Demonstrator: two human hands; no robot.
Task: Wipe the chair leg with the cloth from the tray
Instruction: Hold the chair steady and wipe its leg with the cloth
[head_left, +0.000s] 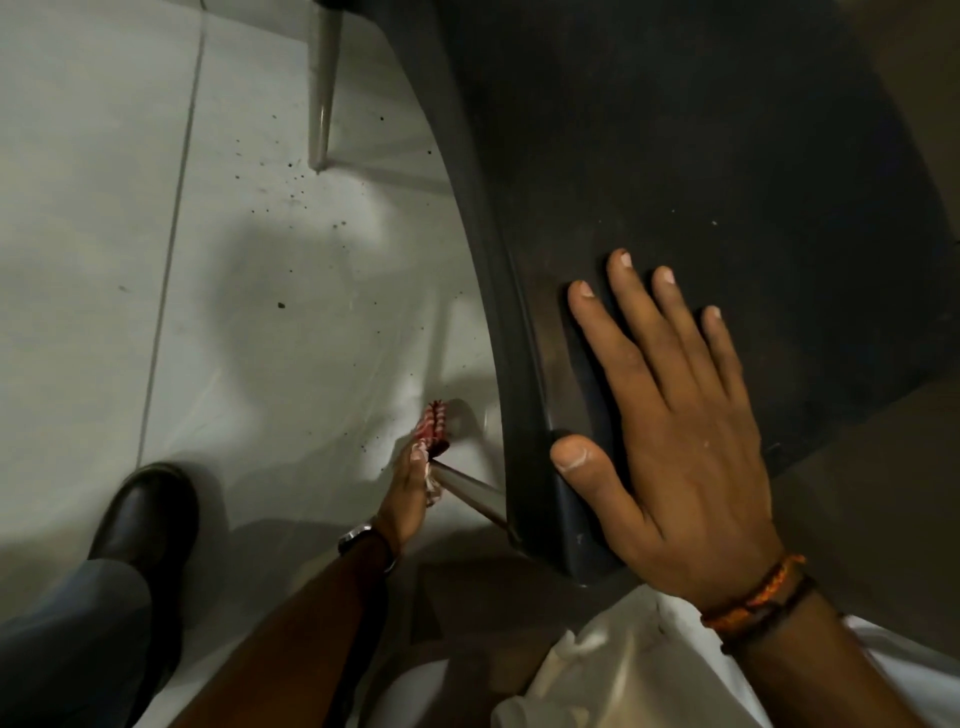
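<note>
The left hand (408, 493) has its grip closed on the red-and-white cloth (432, 426), pressed to the lower chair leg (467, 488) near the floor (260, 312). The right hand (670, 441) lies flat and open on the seat (727, 182) — best keep it bracing while the cloth wraps the leg and slides along its length.

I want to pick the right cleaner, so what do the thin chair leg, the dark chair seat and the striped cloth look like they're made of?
The thin shiny chair leg looks like polished metal tubing, given its bright highlights. The dark curved chair seat seems matte moulded plastic, with a rounded rim. The red-and-white striped cloth appears to be woven fabric, probably cotton.
</note>
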